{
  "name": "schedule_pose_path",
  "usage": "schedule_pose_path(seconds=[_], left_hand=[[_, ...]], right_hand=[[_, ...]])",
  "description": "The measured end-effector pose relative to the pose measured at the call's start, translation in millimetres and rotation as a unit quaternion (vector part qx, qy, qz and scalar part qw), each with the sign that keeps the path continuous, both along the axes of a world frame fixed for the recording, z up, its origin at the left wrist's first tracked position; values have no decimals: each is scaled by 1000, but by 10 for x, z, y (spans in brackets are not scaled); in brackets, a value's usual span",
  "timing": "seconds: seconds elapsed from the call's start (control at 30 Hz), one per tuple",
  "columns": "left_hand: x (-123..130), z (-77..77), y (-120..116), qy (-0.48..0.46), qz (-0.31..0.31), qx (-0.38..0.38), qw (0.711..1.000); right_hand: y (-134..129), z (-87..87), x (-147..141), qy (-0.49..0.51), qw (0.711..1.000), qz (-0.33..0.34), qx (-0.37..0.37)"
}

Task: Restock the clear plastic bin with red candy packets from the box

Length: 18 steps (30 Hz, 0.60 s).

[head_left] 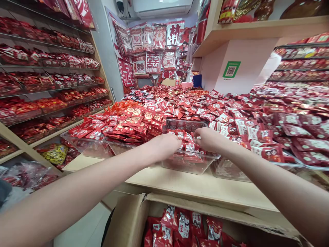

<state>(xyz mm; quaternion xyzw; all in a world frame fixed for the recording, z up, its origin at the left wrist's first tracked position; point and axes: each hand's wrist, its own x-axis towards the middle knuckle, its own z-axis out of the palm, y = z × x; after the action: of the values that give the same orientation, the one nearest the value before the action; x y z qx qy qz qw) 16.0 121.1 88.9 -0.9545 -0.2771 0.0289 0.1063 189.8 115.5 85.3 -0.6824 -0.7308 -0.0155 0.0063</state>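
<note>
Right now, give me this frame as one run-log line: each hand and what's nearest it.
left hand: at clear plastic bin | right hand: same bin, over red packets | below: open cardboard box

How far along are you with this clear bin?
Done: the clear plastic bin already holds some red packets. In hand: the left hand and right hand reach into it. Remaining: a big heap of red packets covers the counter, and a cardboard carton below holds more.
</note>
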Motion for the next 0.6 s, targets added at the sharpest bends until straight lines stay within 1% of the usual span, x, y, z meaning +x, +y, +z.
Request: schedule_pose_path(seconds=[0.03,0.1,0.17,0.23,0.3,0.4,0.47,0.53,0.6], left_hand=[[10,-9,-64,-13,-22,12,1000],[43,-57,-233,-63,-92,47,993],[96,-162,-446,-133,-184,76,971],[169,-327,-665,-180,-252,69,948],[249,-543,-847,-197,-298,43,933],[344,-893,-983,-210,-333,15,919],[369,-1087,-994,-214,-331,3,919],[364,-1223,-978,-218,-317,-8,923],[344,-1304,-967,-221,-302,-21,927]], right_hand=[[10,23,1,-3,1000,1,-3],[69,40,-5,-11,1000,7,-10],[183,4,-19,-17,1000,22,-13],[332,-77,-36,-16,999,35,-8],[482,-179,-49,-16,999,46,-1],[637,-303,-57,-20,998,66,0],[685,-340,-57,-29,996,78,-9],[707,-343,-59,-43,995,88,-21],[724,-330,-66,-58,994,91,-32]])
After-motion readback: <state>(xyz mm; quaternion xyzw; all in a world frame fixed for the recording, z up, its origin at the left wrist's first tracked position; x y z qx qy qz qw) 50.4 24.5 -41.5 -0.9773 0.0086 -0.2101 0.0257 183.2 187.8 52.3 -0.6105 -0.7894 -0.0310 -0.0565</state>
